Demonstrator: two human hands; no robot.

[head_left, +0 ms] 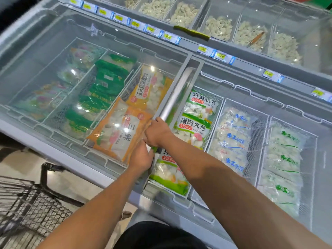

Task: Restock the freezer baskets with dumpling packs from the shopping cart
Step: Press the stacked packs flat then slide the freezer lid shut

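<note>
Down at the bottom left there's the shopping cart (27, 203) — black wire mesh, just one corner of it showing, blurry. Two bare forearms reach up from there to the chest freezer (75, 164), a long grey box with sliding glass lids.

The left hand (141, 157) has its fingers curled round the near end of a green pack (168, 175), right at the lid's edge. The right hand (158, 133) is closed over the low end of the lid handle (177, 92), a smooth silver bar running up and away between the two glass panes.

The packs sit in white wire baskets, five that I can count. From the left: one with pale pinkish packs (53, 90) under foggy glass, one with a row of dark green packs (100, 88), maybe six or seven overlapping, one with two orange packs (122, 130) — shiny plastic, clear windows showing white dumplings. Right of the handle, the open basket holds three bright green packs stacked like shingles, then a basket of clear packs with blue print (233, 137), three or four, and one with green print (285, 159), about four.

Further back, yellow price tags (136, 24) line the rail, around a dozen. Beyond that are six clear bins of loose dumplings (217, 27), lumpy and pale, with a wooden-handled scoop (256, 38) lying in one.
</note>
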